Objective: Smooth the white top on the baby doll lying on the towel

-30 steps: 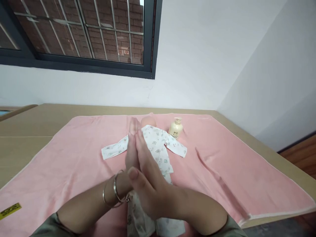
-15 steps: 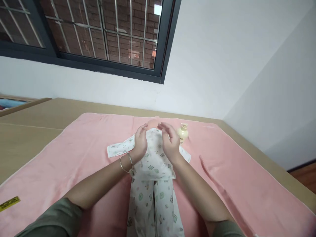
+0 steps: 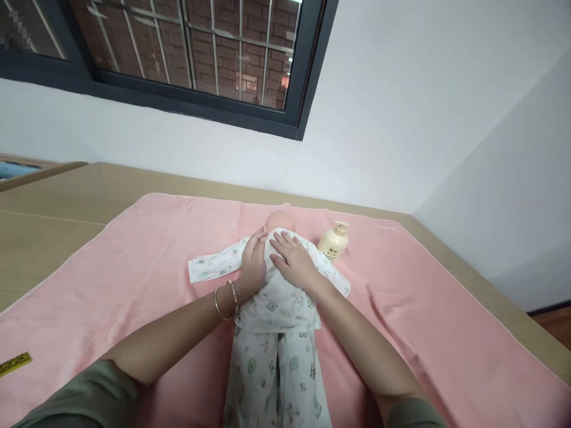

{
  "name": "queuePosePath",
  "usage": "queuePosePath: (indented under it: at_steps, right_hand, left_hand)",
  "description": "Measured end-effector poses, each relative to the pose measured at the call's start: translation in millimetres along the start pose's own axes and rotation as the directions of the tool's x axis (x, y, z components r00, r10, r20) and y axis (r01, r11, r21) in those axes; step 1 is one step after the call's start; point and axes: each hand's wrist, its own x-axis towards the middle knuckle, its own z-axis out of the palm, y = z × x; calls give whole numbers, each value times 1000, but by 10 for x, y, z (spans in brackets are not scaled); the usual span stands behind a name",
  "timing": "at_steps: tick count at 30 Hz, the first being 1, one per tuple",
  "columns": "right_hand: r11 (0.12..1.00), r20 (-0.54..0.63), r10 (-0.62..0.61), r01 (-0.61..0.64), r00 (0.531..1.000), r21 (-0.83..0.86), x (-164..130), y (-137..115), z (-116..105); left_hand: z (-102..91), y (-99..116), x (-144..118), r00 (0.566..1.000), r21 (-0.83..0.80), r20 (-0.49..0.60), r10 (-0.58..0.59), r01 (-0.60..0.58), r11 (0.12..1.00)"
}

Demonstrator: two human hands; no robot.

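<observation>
A baby doll (image 3: 280, 220) in white printed pyjamas (image 3: 276, 309) lies on a pink towel (image 3: 134, 255), head pointing away from me. My left hand (image 3: 253, 263) rests flat on the doll's chest, on its left half; bangles circle that wrist. My right hand (image 3: 292, 260) lies flat on the chest beside it, fingers spread toward the neck. Neither hand grips anything. The doll's sleeves stretch out to both sides.
A cream pump bottle (image 3: 333, 242) stands on the towel just right of the doll's head. The towel covers a tan table (image 3: 53, 208) set against a white wall under a barred window. A yellow label (image 3: 14, 364) lies at the towel's left edge.
A second ago my palms were pressed together above the doll. They parted, reached toward the doll's head, and now lie flat on its chest.
</observation>
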Motion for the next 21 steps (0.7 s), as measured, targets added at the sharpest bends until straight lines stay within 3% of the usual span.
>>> queuePosePath:
  at_steps: [3,5,8,11,17,19,21]
  right_hand:
    - [981,-44,169,-173,985,-85,-98,-122,52]
    - [969,-79,195,-205,977,-137,-159,-231,94]
    - [987,-21,23,-26,1000,-157,-182,-285,89]
    - [988,72,-127,133,989,-84,-110,-146,1]
    - [981,-20,190,-191,982,-29,-28,83,-49]
    - [979,-49,191,-193,980,-58,-56,20,6]
    - [992,-55,111,-114,992,-62,-84,-56,75]
  left_hand:
    - [4,-2,-12,1000,19,3,2,-2,1000]
    - [9,4,-21,1000,29,6,11,-11,1000]
    - [12,13,-32,1000,41,19,21,-21,999]
    - [7,18,-38,999,44,26,24,-26,999]
    - [3,2,-30,998,102,52,36,-41,994]
    - [0,-13,-20,996,152,84,39,-51,987]
    - [-10,-32,-7,991,205,129,43,-70,976]
